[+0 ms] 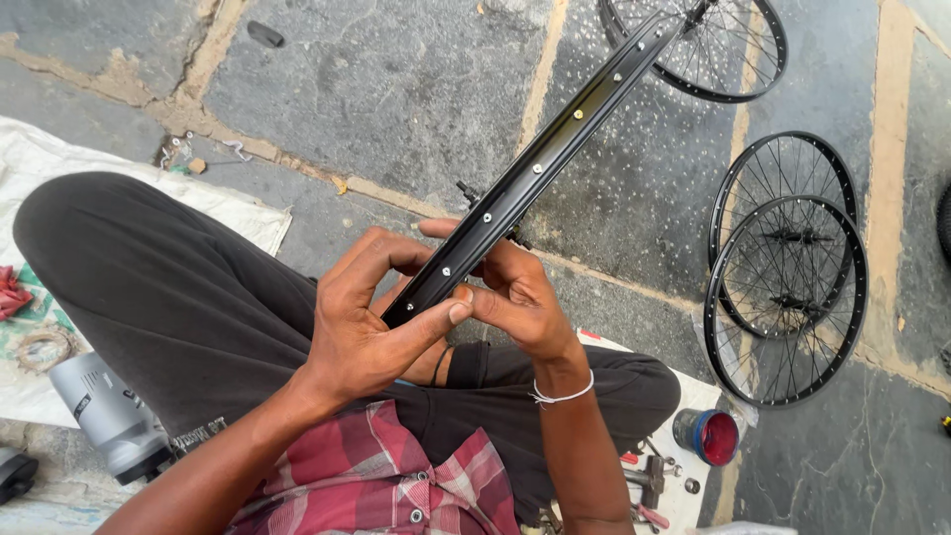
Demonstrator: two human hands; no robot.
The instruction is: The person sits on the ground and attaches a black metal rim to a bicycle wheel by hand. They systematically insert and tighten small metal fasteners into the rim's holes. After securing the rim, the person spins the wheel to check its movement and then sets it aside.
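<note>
**Two hands gripping a black bicycle rim over the lap**

Two hands are meeting in the middle of the view, and the person is sitting cross-legged on a stone floor (396, 89) in dark trousers (168, 287) and a red checked shirt (396, 476).

At the far left, a white sheet (59, 168) is lying on the floor, and a grey power tool (109, 416) is resting on it beside the person's knee. A small rusty sprocket (40, 349) is lying just above this tool.

The left hand (362, 327) is holding the lower end of a black wheel rim (535, 168). Its fingers are curling over the top of the rim and its thumb is pressing from below, so the fingers are clamped on the rim. The rim is running diagonally from the hands up to the top right, seen edge-on, with small silver nipples showing in its channel.

The right hand (520, 297) is gripping the same rim from the other side. Its fingers are wrapping behind the rim and its thumb is touching the left thumb at the rim's edge. A white band is sitting on the right wrist.

Further right, a small tin with a red lid (708, 436) is standing on the floor near some hand tools (649, 485). Beyond it, two spoked wheels (788, 287) are lying overlapped on the stone, and a third spoked wheel (713, 45) is lying at the top, well apart from them.
</note>
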